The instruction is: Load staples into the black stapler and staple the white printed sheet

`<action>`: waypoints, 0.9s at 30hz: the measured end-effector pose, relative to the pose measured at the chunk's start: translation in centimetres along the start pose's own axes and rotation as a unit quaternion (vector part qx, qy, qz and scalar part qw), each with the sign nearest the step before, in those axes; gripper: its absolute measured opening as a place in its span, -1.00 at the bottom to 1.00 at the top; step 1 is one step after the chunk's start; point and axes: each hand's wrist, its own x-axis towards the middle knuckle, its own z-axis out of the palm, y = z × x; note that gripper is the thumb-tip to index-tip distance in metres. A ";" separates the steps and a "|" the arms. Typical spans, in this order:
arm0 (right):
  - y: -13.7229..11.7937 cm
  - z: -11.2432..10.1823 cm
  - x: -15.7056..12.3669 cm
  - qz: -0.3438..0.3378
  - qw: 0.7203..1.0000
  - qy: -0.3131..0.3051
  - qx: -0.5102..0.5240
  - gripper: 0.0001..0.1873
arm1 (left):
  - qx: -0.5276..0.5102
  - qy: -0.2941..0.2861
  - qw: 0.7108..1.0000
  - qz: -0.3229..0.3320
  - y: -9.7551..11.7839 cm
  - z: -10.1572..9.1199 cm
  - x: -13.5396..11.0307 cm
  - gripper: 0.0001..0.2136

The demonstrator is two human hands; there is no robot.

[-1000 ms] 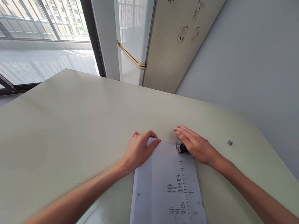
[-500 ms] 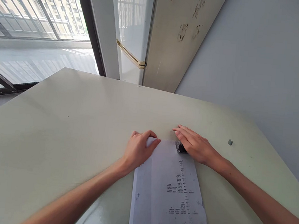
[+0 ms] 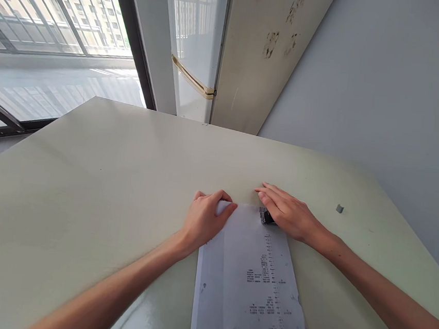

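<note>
A stack of printed paper sheets (image 3: 246,286) lies on the table, long side running toward me. At its top left corner my left hand (image 3: 207,217) is closed, with thumb and fingers pinching the paper's edge, which curls up a little there. My right hand (image 3: 287,212) lies palm down over the top right corner, fingers stretched out and together. Under its palm shows part of a small black object (image 3: 268,218) with a metallic, striped edge, sitting on the paper. Most of that object is hidden by the hand, so its kind is unclear.
The pale table (image 3: 95,199) spreads widely around the paper. A small grey piece (image 3: 340,208) lies to the right of my right hand. Beyond the far edge stand a fridge (image 3: 196,43) and a glass door (image 3: 56,45); a grey wall (image 3: 386,87) rises at the right.
Both hands keep the same hold and place on the paper. The whole view has shifted very slightly.
</note>
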 end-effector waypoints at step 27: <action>0.9 0.0 0.3 0.008 0.998 0.013 0.053 -0.40 | 0.000 0.000 1.000 -0.001 0.0 0.0 0.0 -0.77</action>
